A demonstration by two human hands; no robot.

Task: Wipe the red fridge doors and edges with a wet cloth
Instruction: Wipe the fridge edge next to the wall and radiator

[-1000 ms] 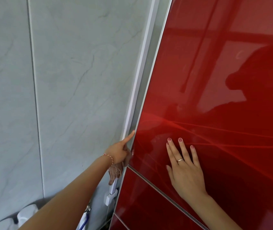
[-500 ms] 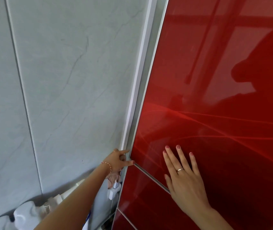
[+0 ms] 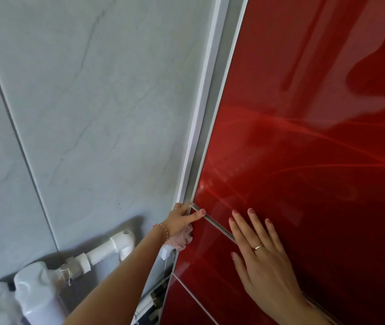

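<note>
A glossy red fridge door point(image 3: 315, 160) fills the right side of the view, its smooth surface mirroring pale window shapes and a dark silhouette, with thin silver trim running along its left edge point(image 3: 212, 137) and along the seam above the lower door point(image 3: 200, 249). At the corner where that edge meets the seam, the left hand point(image 3: 179, 221) reaches in from the lower left on an outstretched bare arm, its fingers curled round the door edge and gripping a pinkish, crumpled cloth point(image 3: 182, 239) that bunches out beneath the palm, one finger lying on the red face. The right hand point(image 3: 260, 252) lies flat on the door just beside it, fingers straight and spread, holding nothing, a gold ring on one finger. A thin red thread bracelet point(image 3: 163, 231) circles the left wrist. To the left stands a pale grey marbled wall point(image 3: 81, 113) with dark joints, and white plastic pipes point(image 3: 107, 250) low against it
</note>
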